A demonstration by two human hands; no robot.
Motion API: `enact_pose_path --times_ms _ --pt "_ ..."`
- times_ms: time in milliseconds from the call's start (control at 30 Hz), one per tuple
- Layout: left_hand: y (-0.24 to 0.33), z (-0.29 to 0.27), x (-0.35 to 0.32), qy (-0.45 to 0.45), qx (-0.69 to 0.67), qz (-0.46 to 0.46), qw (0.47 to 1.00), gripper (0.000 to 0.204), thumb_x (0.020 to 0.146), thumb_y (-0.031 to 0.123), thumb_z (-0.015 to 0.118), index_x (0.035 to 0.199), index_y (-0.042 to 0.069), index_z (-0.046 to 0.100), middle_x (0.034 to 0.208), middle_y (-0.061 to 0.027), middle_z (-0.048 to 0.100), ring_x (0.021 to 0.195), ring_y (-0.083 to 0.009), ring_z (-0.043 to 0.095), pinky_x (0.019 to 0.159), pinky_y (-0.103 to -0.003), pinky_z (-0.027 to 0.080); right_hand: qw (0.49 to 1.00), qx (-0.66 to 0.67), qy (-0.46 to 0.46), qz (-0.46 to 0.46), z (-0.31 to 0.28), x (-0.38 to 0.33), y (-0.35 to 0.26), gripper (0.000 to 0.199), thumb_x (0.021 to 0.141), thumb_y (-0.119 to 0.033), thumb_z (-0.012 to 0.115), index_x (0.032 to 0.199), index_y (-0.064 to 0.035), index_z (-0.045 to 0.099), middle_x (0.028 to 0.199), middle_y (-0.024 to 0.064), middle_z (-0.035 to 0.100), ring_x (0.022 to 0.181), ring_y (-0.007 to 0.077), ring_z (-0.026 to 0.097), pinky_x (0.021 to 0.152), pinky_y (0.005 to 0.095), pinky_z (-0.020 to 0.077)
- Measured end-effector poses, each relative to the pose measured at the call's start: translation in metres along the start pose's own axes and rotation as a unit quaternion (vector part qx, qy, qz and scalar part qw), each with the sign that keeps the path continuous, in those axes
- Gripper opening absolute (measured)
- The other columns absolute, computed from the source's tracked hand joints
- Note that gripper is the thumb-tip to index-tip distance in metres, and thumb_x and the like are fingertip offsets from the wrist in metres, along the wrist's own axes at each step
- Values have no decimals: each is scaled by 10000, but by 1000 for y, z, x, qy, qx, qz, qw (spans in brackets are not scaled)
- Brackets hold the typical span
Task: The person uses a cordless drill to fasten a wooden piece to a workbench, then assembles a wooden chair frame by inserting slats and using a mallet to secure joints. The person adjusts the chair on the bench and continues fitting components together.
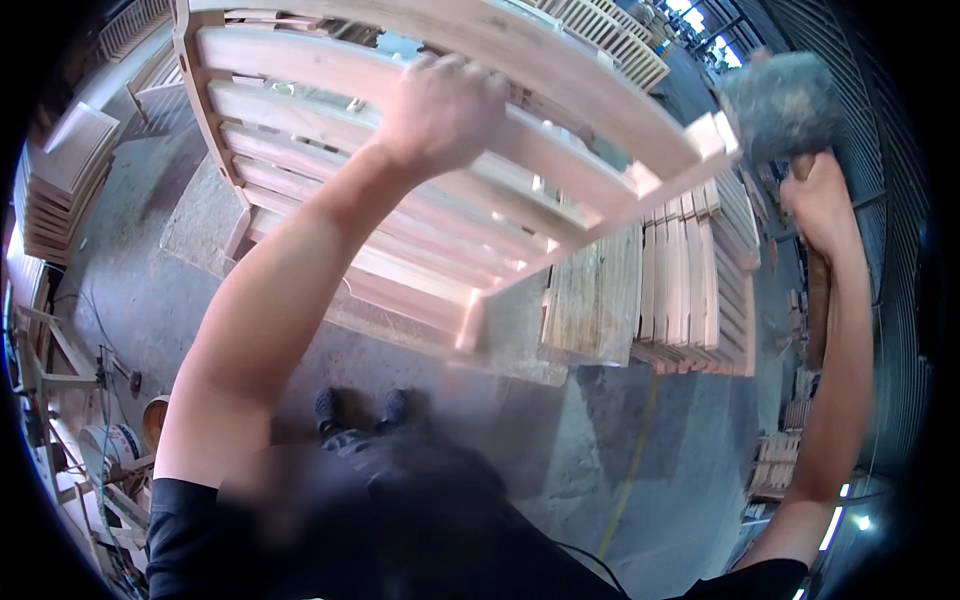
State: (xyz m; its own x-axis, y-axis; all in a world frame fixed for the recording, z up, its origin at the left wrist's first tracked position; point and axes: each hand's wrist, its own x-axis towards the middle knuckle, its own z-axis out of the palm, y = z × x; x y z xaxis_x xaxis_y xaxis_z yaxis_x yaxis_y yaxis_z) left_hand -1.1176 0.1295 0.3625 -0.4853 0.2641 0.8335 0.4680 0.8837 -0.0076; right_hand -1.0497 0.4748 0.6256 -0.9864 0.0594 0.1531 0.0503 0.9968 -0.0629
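Head view, fisheye; edges bend and the rim is black.

Left hand: closed over a slat of the slatted wooden frame, knuckles up. Fingertips wrap behind the slat and are hidden. The frame is tilted, raised in front of the person, its near corner pointing down toward the workbench. Top edge of the frame runs out of the picture.

Right hand: fist closed round the wooden handle of a mallet. The mallet head is dark, blurred, and sits just beside the frame's right corner joint; cannot tell whether it touches the wood. The handle below the fist is partly hidden behind the forearm.

Below the frame: stacks of wooden slats on the bench, their far ends covered by the frame. More slatted frames stacked at upper right, small and partly cut off. A pile of flat boards at left, distorted by the lens.

Person's shoes show on the concrete floor; torso area is blurred. Clutter at lower left is too small to identify.
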Motion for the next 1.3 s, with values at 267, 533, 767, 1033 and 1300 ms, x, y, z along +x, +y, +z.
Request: enact_pose_path --times_ms 267,533,767,1033,1300 --pt "-6 -11 -8 -32 -38 42 998 396 671 115 722 1045 74 599 975 -98 634 953 -319 617 843 -456 482 994 87 9 -67 15 8 27 207 853 -69 573 1036 27 581 656 13 523 422 94 469 382 280 369" --pt "-99 -123 -48 108 27 24 994 551 756 318 884 1102 28 567 1039 -113 604 985 -246 614 845 -378 523 975 179 125 -40 73 4 92 98 927 -125 583 944 -29 580 628 -23 465 424 73 435 384 248 333" --pt "-305 -147 -47 282 -156 -239 916 922 711 513 911 1283 -106 537 1199 -201 620 1142 -243 622 947 -359 522 952 232 195 47 96 -20 74 171 948 -154 624 1051 -18 613 666 -14 487 474 57 435 440 237 342" --pt "-370 -103 -23 -75 -585 -265 763 727 874 411 787 1406 0 509 1159 -133 669 1194 -216 594 1119 -384 430 852 278 397 196 234 -147 -82 273 939 -199 687 717 -74 587 576 6 506 539 126 501 609 301 466" --pt "-399 -98 -29 -120 -624 -157 756 797 603 481 952 1007 -142 660 986 -240 720 889 -299 729 796 -375 580 852 446 -49 270 430 -242 -321 142 819 -59 750 799 -61 610 665 -6 560 558 93 516 473 288 399"
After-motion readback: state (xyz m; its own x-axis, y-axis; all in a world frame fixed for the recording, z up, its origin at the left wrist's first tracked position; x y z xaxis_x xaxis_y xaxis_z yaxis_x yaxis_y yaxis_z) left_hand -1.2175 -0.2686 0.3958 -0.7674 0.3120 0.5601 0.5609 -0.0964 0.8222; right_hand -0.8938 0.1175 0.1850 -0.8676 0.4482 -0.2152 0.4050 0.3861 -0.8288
